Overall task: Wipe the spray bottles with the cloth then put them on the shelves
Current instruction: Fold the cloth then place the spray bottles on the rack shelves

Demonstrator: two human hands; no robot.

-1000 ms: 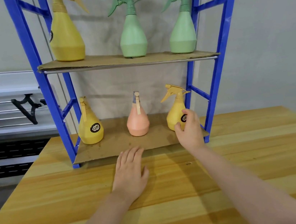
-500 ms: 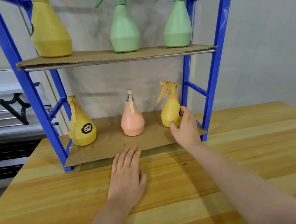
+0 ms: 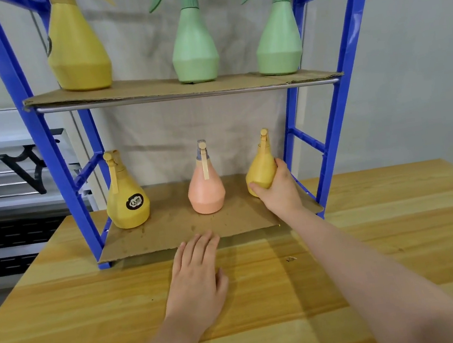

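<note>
My right hand (image 3: 278, 190) grips a small yellow spray bottle (image 3: 261, 168) at the right end of the lower cardboard shelf (image 3: 169, 230); the bottle leans slightly and its nozzle faces me. A salmon bottle (image 3: 206, 191) stands mid-shelf and another yellow bottle (image 3: 127, 204) with a dark label at the left. On the upper shelf (image 3: 151, 90) stand a big yellow bottle (image 3: 78, 52) and two green bottles (image 3: 194, 49) (image 3: 278, 39). My left hand (image 3: 197, 276) lies flat, fingers apart, on the wooden table (image 3: 66, 322). No cloth is visible.
The blue metal rack (image 3: 38, 132) stands at the table's far edge against a grey wall. Its uprights frame both shelves. A black bracket (image 3: 29, 168) and metal rails sit beyond the table at the left.
My right hand has turned the right yellow bottle so its nozzle points at me, and tilted it. The view has dropped lower and closer. My left hand stays flat on the table.
</note>
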